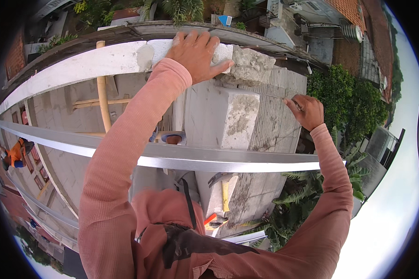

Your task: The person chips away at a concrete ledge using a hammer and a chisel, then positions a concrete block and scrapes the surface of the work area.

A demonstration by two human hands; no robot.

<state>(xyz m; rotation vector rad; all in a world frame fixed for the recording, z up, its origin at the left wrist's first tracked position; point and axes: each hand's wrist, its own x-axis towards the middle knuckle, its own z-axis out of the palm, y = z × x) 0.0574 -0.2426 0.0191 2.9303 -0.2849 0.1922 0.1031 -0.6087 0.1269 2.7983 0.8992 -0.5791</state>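
Note:
My left hand (198,56) lies with fingers spread over the top of a white block wall (102,60), its thumb close to a rough lump of grey mortar (251,65) at the wall's end. Out to the right, my right hand (306,111) is closed in the air above a grey corrugated roof (279,116). A thin line seems to run from its fingers toward the wall; what it grips is too small to name. A white block pillar (239,118) smeared with mortar stands between the hands, lower than the wall top.
A silver metal beam (195,158) crosses in front of my body, under my forearms. Closer to me lie a yellow-handled hammer (225,195) and an orange-red-handled tool (211,219). A wooden pole (102,93) leans at the wall. Far left, a person in orange (17,152) is below.

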